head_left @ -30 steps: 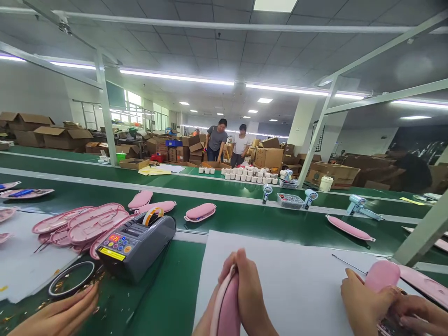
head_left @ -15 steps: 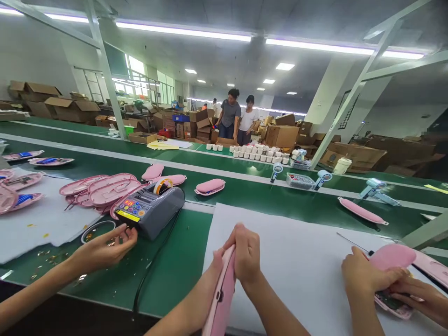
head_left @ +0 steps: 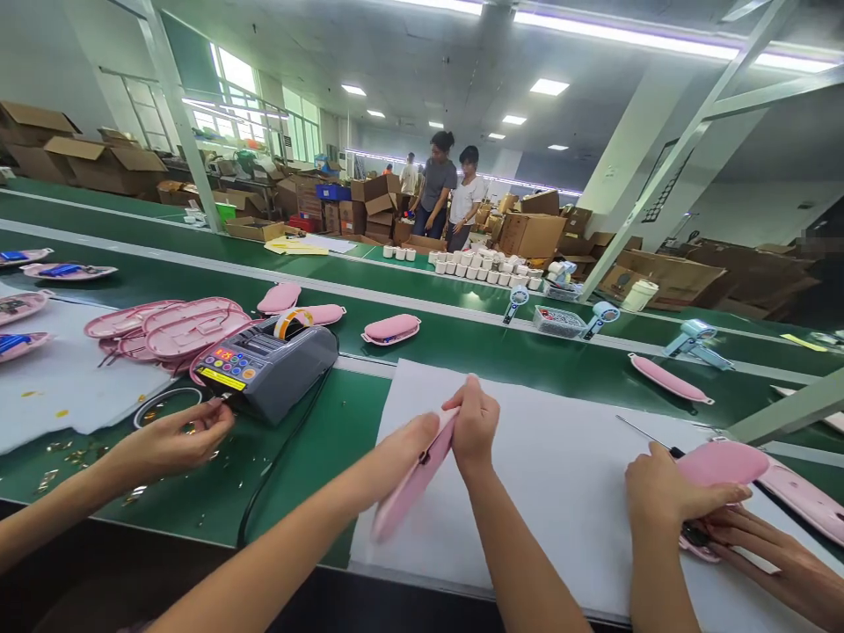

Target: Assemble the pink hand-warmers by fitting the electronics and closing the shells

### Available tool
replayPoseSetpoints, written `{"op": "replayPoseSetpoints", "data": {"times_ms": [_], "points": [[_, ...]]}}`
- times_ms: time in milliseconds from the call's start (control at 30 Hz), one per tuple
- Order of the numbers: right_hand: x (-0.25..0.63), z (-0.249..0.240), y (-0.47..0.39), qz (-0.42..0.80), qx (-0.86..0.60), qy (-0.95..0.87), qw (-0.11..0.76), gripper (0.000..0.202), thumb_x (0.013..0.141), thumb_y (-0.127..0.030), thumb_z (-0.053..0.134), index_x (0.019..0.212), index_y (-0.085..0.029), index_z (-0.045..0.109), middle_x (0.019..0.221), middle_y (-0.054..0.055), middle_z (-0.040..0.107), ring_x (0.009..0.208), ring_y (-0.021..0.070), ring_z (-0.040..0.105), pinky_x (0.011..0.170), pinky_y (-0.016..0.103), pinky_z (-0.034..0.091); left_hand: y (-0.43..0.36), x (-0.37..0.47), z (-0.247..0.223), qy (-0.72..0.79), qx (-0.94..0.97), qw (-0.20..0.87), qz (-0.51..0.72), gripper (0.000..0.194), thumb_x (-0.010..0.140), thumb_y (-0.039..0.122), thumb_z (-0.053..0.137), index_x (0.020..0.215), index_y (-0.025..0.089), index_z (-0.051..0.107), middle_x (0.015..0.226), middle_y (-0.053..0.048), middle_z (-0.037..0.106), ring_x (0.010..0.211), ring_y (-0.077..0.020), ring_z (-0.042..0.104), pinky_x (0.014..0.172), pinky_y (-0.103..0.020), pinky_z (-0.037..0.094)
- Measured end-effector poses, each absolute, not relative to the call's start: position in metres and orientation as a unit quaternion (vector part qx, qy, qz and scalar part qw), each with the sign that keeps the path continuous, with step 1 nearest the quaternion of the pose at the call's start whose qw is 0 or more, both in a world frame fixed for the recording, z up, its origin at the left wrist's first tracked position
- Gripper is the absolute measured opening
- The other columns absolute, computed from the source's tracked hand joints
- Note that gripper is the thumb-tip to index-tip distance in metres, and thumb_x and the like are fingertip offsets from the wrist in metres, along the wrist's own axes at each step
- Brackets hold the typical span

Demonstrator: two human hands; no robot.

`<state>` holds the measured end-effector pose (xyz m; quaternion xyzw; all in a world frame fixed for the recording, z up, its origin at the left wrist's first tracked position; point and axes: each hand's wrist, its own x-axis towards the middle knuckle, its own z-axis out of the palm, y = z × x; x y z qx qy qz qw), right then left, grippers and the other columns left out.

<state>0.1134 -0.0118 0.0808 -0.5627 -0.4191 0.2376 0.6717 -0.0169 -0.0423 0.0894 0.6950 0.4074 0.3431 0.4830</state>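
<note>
Long, rounded pink plastic case point(head_left: 410, 497) tilted over flat white sheet point(head_left: 527, 492); left hand point(head_left: 410, 440) gripping its side, right hand point(head_left: 476, 424) clasping upper end, lower end protruding below both.

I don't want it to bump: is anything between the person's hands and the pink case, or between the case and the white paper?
Nothing visible is. The left hand and right hand hold the pink case directly, with white paper below it.

Pink casing point(head_left: 407, 494), white sheet point(head_left: 541, 492), green worktop point(head_left: 323, 475)
</note>
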Motion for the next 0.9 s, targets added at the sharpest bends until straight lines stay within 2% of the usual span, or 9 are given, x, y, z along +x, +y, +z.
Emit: {"op": "replayPoseSetpoints", "data": {"times_ms": [67, 133, 200, 267, 367, 533, 633, 767, 900], "points": [[0.121, 0.073, -0.014, 0.2, -0.615, -0.334, 0.686, 0.056, 0.089, -0.043, 0.034, 0.04, -0.021, 0.045, 0.042, 0.0, 0.045, 0.047, 0.0135, 0.046, 0.054, 0.028, 0.038, -0.042, -0.03, 0.085, 0.426, 0.736, 0.435, 0.297, 0.043, 0.084, 0.047, 0.052, 0.116, 0.02, 0.061, 0.115, -0.009, 0.066, 0.099, -0.0238, 0.064, 0.081, -0.034, 0.053], [0.128, 0.058, -0.021, 0.189, -0.648, -0.287, 0.68, 0.054, 0.091, -0.043, 0.033, 0.044, -0.021, 0.046, 0.046, 0.001, 0.049, 0.05, 0.015, 0.048, 0.055, 0.029, 0.039, -0.042, -0.04, 0.073, 0.441, 0.763, 0.372, 0.291, 0.038, 0.084, 0.036, 0.054, 0.119, 0.021, 0.059, 0.117, -0.008, 0.066, 0.102, -0.0232, 0.063, 0.085, -0.034, 0.051], [0.134, 0.038, -0.034, 0.186, -0.646, -0.365, 0.644, 0.049, 0.09, -0.046, 0.038, 0.053, -0.019, 0.055, 0.057, 0.003, 0.057, 0.058, 0.0173, 0.054, 0.059, 0.031, 0.042, -0.041, -0.048, 0.058, 0.449, 0.779, 0.311, 0.307, 0.033, 0.085, 0.029, 0.052, 0.116, 0.021, 0.06, 0.114, -0.007, 0.067, 0.102, -0.022, 0.062, 0.088, -0.034, 0.05], [0.139, 0.02, -0.051, 0.142, -0.621, -0.519, 0.57, 0.038, 0.088, -0.048, 0.047, 0.075, -0.019, 0.066, 0.075, 0.005, 0.064, 0.072, 0.0199, 0.058, 0.068, 0.033, 0.044, -0.038, -0.053, 0.045, 0.448, 0.792, 0.26, 0.323, 0.028, 0.086, 0.025, 0.048, 0.11, 0.021, 0.062, 0.109, -0.006, 0.068, 0.099, -0.0201, 0.063, 0.086, -0.032, 0.051], [0.143, 0.01, -0.071, 0.009, -0.591, -0.656, 0.469, 0.029, 0.088, -0.045, 0.053, 0.096, -0.021, 0.067, 0.088, 0.006, 0.065, 0.082, 0.0217, 0.057, 0.077, 0.038, 0.043, -0.034, -0.055, 0.036, 0.433, 0.809, 0.195, 0.347, 0.024, 0.087, 0.022, 0.046, 0.104, 0.021, 0.064, 0.101, -0.005, 0.07, 0.092, -0.0181, 0.065, 0.079, -0.03, 0.053], [0.135, 0.016, -0.078, -0.042, -0.525, -0.73, 0.436, 0.018, 0.091, -0.029, 0.052, 0.103, -0.02, 0.063, 0.093, 0.007, 0.063, 0.086, 0.02, 0.056, 0.073, 0.034, 0.046, -0.043, -0.045, 0.031, 0.406, 0.817, 0.068, 0.405, 0.016, 0.087, 0.024, 0.052, 0.096, 0.018, 0.064, 0.09, -0.006, 0.072, 0.084, -0.0195, 0.066, 0.074, -0.033, 0.054], [0.125, 0.014, -0.079, -0.061, -0.527, -0.717, 0.453, 0.014, 0.09, -0.022, 0.053, 0.101, -0.019, 0.062, 0.085, 0.005, 0.062, 0.078, 0.0184, 0.053, 0.069, 0.032, 0.045, -0.051, -0.035, 0.024, 0.408, 0.789, 0.017, 0.459, 0.015, 0.088, 0.024, 0.051, 0.095, 0.017, 0.063, 0.087, -0.006, 0.072, 0.08, -0.0188, 0.066, 0.072, -0.032, 0.054], [0.116, 0.012, -0.077, -0.093, -0.549, -0.684, 0.471, 0.012, 0.088, -0.014, 0.052, 0.091, -0.018, 0.062, 0.072, 0.002, 0.059, 0.066, 0.017, 0.046, 0.06, 0.03, 0.04, -0.05, -0.024, 0.017, 0.416, 0.75, 0.008, 0.514, 0.018, 0.085, 0.011, 0.047, 0.091, 0.018, 0.061, 0.08, -0.004, 0.07, 0.074, -0.0169, 0.065, 0.068, -0.03, 0.053], [0.115, 0.019, -0.069, -0.089, -0.569, -0.677, 0.458, 0.016, 0.083, -0.01, 0.051, 0.084, -0.019, 0.064, 0.067, 0.001, 0.057, 0.063, 0.0173, 0.045, 0.058, 0.031, 0.039, -0.042, -0.02, 0.017, 0.426, 0.742, 0.017, 0.517, 0.019, 0.083, 0.009, 0.045, 0.086, 0.018, 0.061, 0.077, -0.004, 0.069, 0.069, -0.0164, 0.063, 0.064, -0.03, 0.052]]}}
